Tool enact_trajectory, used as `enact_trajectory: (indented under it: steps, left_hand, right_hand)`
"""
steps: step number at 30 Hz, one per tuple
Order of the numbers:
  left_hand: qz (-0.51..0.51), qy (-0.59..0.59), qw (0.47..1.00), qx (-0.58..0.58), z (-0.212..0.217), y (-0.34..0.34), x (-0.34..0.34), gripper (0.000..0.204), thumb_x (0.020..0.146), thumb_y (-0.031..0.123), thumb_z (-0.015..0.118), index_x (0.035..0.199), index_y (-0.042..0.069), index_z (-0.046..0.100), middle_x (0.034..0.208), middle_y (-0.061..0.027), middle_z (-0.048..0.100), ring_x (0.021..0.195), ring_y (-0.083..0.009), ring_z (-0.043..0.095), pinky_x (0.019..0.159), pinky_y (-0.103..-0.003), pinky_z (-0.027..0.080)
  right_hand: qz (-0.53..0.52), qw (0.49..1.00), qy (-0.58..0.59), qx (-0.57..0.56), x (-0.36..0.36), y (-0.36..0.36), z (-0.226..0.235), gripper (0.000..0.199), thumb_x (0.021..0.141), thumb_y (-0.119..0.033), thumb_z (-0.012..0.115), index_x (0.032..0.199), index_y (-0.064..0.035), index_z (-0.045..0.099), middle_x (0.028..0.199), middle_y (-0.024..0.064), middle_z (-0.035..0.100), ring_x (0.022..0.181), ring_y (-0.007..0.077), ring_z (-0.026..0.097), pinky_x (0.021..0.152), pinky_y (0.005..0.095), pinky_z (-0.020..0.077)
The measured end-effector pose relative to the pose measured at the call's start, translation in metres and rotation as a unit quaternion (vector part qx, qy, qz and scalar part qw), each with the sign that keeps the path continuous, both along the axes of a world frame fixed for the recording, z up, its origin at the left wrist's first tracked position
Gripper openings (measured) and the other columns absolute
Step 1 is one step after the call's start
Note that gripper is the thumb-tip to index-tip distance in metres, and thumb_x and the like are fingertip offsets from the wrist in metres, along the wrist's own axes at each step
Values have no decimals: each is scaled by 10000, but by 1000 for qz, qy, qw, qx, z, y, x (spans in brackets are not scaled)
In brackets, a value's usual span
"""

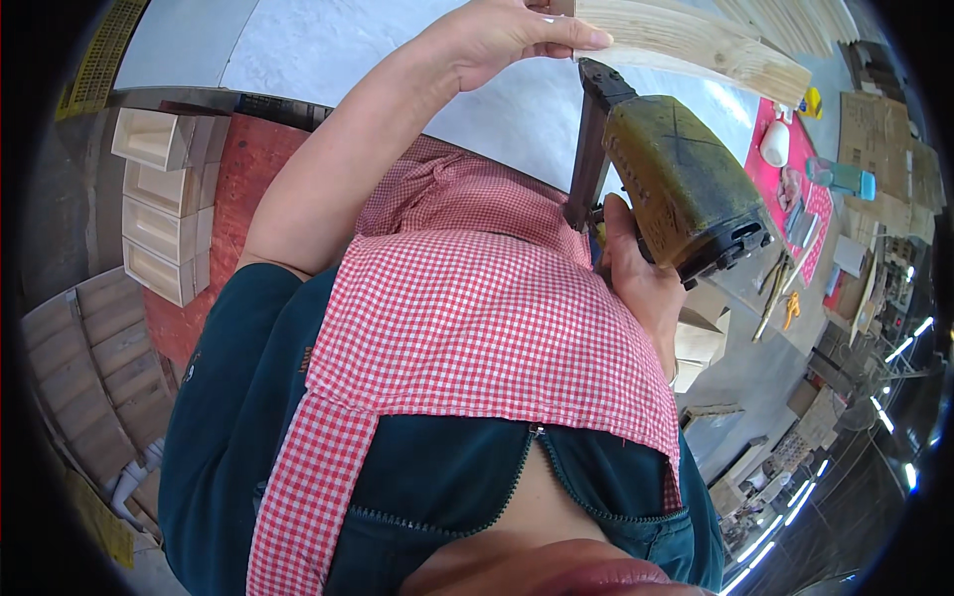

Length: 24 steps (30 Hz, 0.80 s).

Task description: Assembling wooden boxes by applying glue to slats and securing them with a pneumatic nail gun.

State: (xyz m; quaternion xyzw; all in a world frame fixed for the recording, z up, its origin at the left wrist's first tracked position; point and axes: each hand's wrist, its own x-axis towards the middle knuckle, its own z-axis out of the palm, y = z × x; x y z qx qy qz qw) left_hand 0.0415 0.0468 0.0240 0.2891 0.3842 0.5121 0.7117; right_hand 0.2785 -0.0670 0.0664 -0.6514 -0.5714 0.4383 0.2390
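At the top, my left hand [502, 42] is closed on the end of a pale wooden piece [696, 45], its thumb lying along the near edge. Several of its fingers are hidden behind the wood. My right hand [641, 283] grips a worn yellow-and-black nail gun [681, 164] from below; the gun's body covers most of the fingers. The nail gun's narrow black nose points up at the wood, close to my left thumb. Whether the nose touches the wood, I cannot tell.
A pale worktop [368, 50] lies under the wood. To the left, several small wooden boxes [159, 233] stand stacked by a red board [248, 159]. On the right are a white bottle [775, 146], a teal bottle [840, 178], orange scissors [791, 310] and cardboard boxes [874, 149].
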Motion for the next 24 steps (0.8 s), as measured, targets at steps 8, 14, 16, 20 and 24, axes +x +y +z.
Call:
enact_trajectory:
  steps: [8,14,16,20,24]
  left_hand:
    - [14,31,999,0,-1,-2,2,544,818,33,786,1265,-138,527,1123,-192,631,922,-210,651,802,-242,557]
    - [9,23,1000,-19,1,-3,4,547,815,35,789,1266,-134,529,1131,-198,630,924,-211,653,801,-241,558]
    - [19,36,999,-12,-1,-3,4,508,822,33,783,1239,-136,547,1138,-195,632,911,-198,652,783,-227,552]
    - [31,42,999,-9,-6,-1,1,437,823,61,786,1167,-119,585,1145,-199,631,904,-204,649,776,-236,545]
    - [27,18,999,-12,-18,8,-14,354,805,155,817,1029,-61,649,1148,-219,623,925,-259,642,811,-308,540]
  right_hand:
    - [-10,1000,-9,4,-3,-1,0,543,876,-199,773,1317,20,545,1268,239,633,1111,347,673,870,383,604]
    - [-8,1000,3,10,-5,-1,-2,552,867,-196,785,1314,21,543,1254,237,636,1123,347,667,877,385,603]
    - [-19,1000,15,4,-5,0,-3,553,862,-187,790,1313,18,543,1246,231,639,1124,341,665,872,379,602]
    - [-43,998,2,-44,-9,5,14,568,842,-140,806,1319,10,537,1239,204,645,1125,312,660,852,364,595]
    - [-151,981,-23,123,25,13,9,538,815,-101,821,1280,12,575,1111,136,692,865,197,689,685,278,569]
